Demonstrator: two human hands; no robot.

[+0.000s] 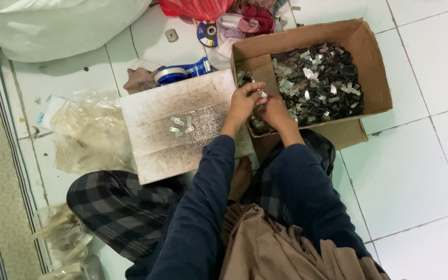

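Observation:
I sit cross-legged on a tiled floor. My left hand [243, 102] and my right hand [274, 112] meet over the near left corner of a cardboard box [372, 62], pinching a small metal piece [262, 94] between their fingertips. The box is filled with several small dark and silver metal parts [320, 80]. Just left of my hands lies a worn white board [177, 127] with several small silver pieces [181, 125] loose on it.
A blue tape dispenser [182, 72] lies behind the board. Crumpled clear plastic bags [86, 129] lie to the left, more near my left knee [63, 236]. A large white sack [53, 23], a red bag [193, 8] and cloths [245, 23] sit at the back.

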